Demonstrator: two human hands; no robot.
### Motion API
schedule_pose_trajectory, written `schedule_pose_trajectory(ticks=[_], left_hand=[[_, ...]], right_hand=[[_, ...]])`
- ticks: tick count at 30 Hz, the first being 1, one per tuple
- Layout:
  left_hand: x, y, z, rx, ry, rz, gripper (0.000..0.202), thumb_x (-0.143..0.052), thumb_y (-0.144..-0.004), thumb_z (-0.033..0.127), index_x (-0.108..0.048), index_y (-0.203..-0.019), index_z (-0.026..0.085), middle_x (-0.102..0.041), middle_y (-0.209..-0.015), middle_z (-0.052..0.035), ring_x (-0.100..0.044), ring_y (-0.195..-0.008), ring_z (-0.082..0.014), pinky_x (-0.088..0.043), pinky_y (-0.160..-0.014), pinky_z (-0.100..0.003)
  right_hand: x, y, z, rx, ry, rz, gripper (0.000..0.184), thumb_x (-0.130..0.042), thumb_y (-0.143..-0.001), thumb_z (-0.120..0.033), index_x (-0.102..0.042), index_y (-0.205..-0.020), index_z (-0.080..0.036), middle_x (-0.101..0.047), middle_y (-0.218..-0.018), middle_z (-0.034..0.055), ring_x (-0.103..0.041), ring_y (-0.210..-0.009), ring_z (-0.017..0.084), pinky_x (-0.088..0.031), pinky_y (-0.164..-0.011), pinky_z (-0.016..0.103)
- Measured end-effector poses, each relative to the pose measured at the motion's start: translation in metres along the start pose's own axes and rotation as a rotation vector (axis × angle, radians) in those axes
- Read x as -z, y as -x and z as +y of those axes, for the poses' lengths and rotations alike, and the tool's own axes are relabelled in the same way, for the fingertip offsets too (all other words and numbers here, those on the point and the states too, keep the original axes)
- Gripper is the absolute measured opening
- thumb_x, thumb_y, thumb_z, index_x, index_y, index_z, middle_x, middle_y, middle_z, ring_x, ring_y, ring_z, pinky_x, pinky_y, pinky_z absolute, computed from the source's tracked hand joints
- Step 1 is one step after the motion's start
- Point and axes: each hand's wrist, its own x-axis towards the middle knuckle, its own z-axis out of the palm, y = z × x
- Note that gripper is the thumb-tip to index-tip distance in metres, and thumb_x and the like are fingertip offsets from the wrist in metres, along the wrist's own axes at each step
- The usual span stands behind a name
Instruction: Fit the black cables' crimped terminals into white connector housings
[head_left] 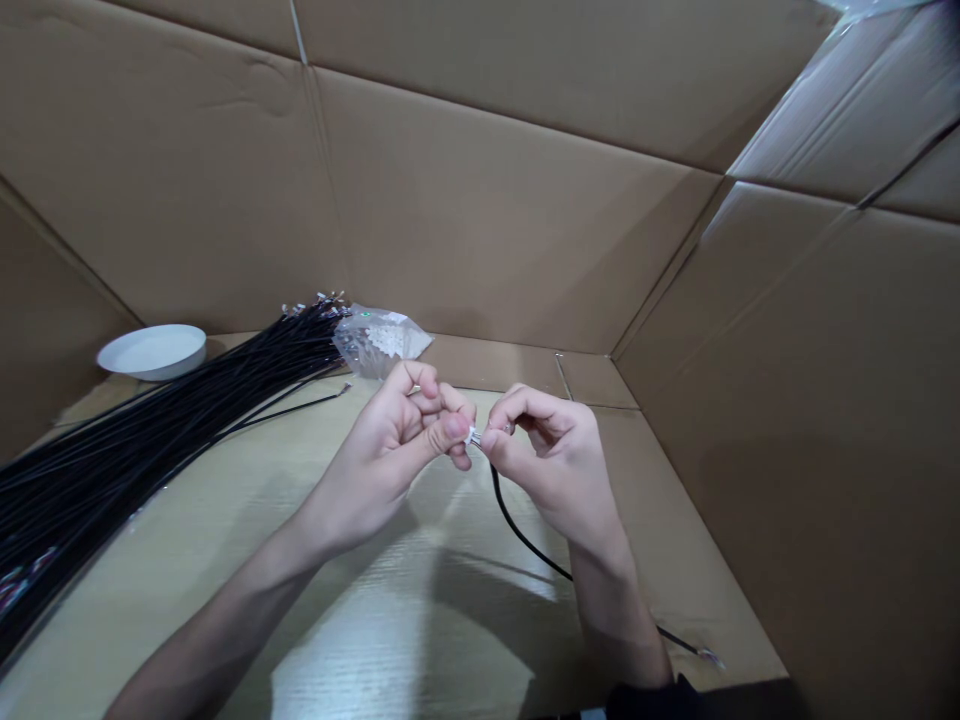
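Between the thumb and fingers of my left hand is a small white connector. My right hand pinches the thin wires at the end of a black cable, right beside the connector. Some wire tips show between the two hands, but I cannot tell how far they sit in the connector. From my right hand the cable curves down and passes behind my right forearm. Its other end, with loose wires, lies at the lower right of the table.
A thick bundle of black cables covers the left side of the table. Behind it stands a round white dish. A clear bag of small white parts lies at the back. Cardboard walls enclose the far and right sides.
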Motion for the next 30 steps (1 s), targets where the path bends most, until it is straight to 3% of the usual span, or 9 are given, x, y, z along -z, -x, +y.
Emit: schedule_pose_trajectory(ticks=[5,11,17,22,30], left_hand=[[-0.0005,0.0019,-0.0017,-0.030,-0.086,0.070,0.029,-0.071,-0.094,0.025,-0.043,-0.088,0.023,-0.066,-0.080,0.0077,-0.065,-0.068,-0.0042,-0.058,-0.067,-0.011],[0.0010,0.0037,-0.0023,-0.044,-0.126,0.166,0.031,-0.076,-0.090,0.026,-0.045,-0.089,0.023,-0.069,-0.078,0.0064,-0.065,-0.071,-0.0051,-0.057,-0.067,-0.011],[0.0050,0.0002,0.0005,0.013,-0.078,0.106,0.037,-0.080,-0.087,0.027,-0.043,-0.086,0.022,-0.070,-0.076,0.0056,-0.065,-0.066,-0.0048,-0.057,-0.064,-0.011],[0.0011,0.0025,0.0015,-0.055,-0.080,0.173,0.043,-0.084,-0.085,0.028,-0.041,-0.082,0.022,-0.070,-0.073,0.0049,-0.063,-0.065,-0.0048,-0.055,-0.064,-0.011],[0.0001,0.0004,-0.0041,-0.101,-0.096,0.203,0.045,-0.084,-0.085,0.030,-0.041,-0.081,0.022,-0.072,-0.075,0.0057,-0.067,-0.068,-0.0037,-0.058,-0.065,-0.008]], right_hand=[[0.0007,0.0031,-0.0005,0.121,0.168,0.014,0.016,-0.073,-0.084,-0.012,-0.064,-0.074,-0.020,-0.065,-0.074,-0.0023,-0.056,-0.071,0.013,-0.043,-0.071,0.030],[0.0071,0.0072,-0.0038,0.239,0.405,-0.059,0.015,-0.071,-0.094,-0.014,-0.062,-0.084,-0.020,-0.065,-0.084,-0.0033,-0.056,-0.083,0.012,-0.043,-0.079,0.029],[0.0075,0.0066,-0.0029,0.213,0.352,-0.103,0.014,-0.072,-0.096,-0.018,-0.064,-0.085,-0.020,-0.066,-0.086,-0.0034,-0.057,-0.085,0.011,-0.044,-0.080,0.028],[0.0065,0.0045,0.0000,0.119,0.178,-0.101,0.012,-0.073,-0.096,-0.023,-0.068,-0.086,-0.020,-0.068,-0.084,-0.0014,-0.059,-0.080,0.013,-0.043,-0.073,0.030],[0.0015,0.0087,-0.0026,0.204,0.354,-0.009,0.014,-0.069,-0.098,-0.020,-0.065,-0.085,-0.020,-0.066,-0.085,-0.0015,-0.057,-0.083,0.013,-0.043,-0.077,0.030]])
